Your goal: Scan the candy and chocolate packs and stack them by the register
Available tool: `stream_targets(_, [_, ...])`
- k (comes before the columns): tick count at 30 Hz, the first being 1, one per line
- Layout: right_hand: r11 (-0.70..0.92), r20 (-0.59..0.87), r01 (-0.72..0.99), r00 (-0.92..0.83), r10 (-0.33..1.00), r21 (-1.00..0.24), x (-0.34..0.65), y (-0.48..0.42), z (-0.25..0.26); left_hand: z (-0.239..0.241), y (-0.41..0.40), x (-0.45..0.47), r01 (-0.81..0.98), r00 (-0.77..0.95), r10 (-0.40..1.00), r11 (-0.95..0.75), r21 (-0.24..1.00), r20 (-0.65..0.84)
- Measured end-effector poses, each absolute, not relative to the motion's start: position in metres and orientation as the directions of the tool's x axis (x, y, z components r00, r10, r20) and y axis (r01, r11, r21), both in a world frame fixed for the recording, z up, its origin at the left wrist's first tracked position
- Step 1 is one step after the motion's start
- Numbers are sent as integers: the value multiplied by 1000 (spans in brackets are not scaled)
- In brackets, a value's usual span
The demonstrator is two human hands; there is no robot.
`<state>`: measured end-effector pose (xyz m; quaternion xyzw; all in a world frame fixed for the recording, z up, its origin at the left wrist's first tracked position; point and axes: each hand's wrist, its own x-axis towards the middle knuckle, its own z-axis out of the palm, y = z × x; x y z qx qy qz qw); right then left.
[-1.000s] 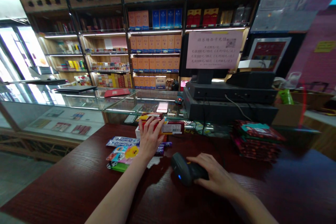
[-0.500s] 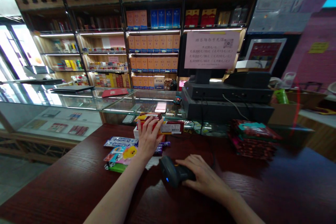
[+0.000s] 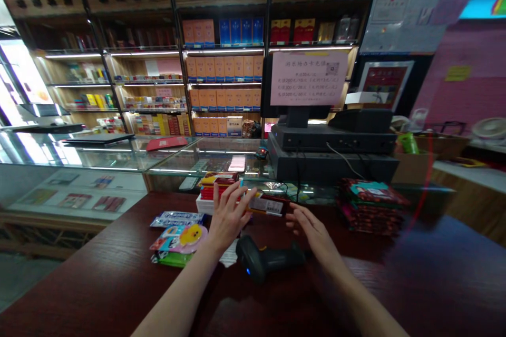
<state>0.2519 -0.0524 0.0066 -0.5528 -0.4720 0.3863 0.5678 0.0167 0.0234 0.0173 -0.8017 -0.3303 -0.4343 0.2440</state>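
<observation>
My left hand (image 3: 229,216) grips the near end of a long red carton (image 3: 266,204) and holds it tilted just above the dark wooden counter (image 3: 98,279). Fingers apart, my right hand (image 3: 314,231) hovers empty beside the carton's right end. A black barcode scanner (image 3: 264,260) lies on the counter below and between both hands, its blue light on. More red cartons (image 3: 215,187) are stacked just behind my left hand. Colourful snack packets (image 3: 177,237) lie to the left of my left forearm.
A pile of red and teal packets (image 3: 371,199) sits at the right. Behind it stands a black till with a monitor (image 3: 332,142) and cables. Glass display cases (image 3: 118,155) run to the left. Shelves of boxed goods (image 3: 225,79) fill the back wall.
My right hand let go of the scanner, which now lies on the counter, and rose toward the carton. My left hand lifted the red carton off the stack.
</observation>
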Motion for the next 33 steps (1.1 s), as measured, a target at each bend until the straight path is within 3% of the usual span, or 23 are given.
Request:
stream_targets(5, [-33, -70, -151, 251, 965, -988, 254, -51, 6, 17, 16, 24, 705, 453, 298, -696, -134, 840])
stream_targets(13, [-75, -124, -266, 172, 977, -961, 249, -60, 15, 19, 16, 25, 670, 483, 277, -728, -147, 831])
stream_targets(21, [-102, -174, -383, 158, 972, -918, 252, -57, 9, 26, 15, 27, 634, 525, 367, -771, -65, 768])
stream_targets(24, [-81, -170, -386, 203, 964, -919, 255, -56, 10, 26, 14, 30, 601, 508, 442, -797, 63, 739])
stream_targets(29, [10, -113, -358, 320, 941, -934, 257, -54, 10, 37, 12, 33, 487, 466, 681, -731, 478, 566])
stream_targets(33, [89, -39, -301, 394, 918, -949, 258, -51, 6, 47, 12, 35, 313, 429, 774, -610, 728, 465])
